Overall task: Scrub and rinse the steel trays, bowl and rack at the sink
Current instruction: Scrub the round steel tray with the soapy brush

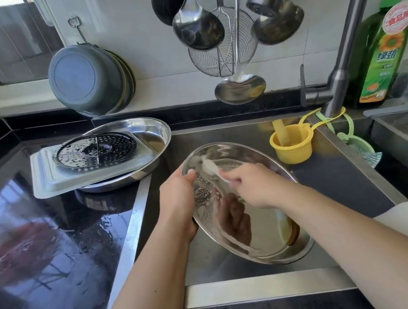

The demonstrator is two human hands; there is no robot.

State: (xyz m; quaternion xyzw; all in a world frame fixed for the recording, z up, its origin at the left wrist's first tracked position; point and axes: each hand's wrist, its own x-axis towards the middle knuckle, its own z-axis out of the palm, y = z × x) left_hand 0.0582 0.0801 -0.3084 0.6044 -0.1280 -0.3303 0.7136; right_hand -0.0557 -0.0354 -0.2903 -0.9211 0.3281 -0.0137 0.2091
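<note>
While left hand (178,201) grips tray (258,231) — suds inside.

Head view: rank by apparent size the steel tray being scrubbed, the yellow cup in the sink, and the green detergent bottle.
1. Steel tray, though nearest the camera, which inflates it.
2. Green detergent bottle.
3. Yellow cup, clearly smallest.

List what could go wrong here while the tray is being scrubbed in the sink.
1. The left hand grips only one rim of the tilted, soapy tray while the right hand rubs a cloth on it; it might slip and drop into the sink.
2. The stack on the counter overhangs the sink edge and looks uneven; a knock could tip it in.
</note>
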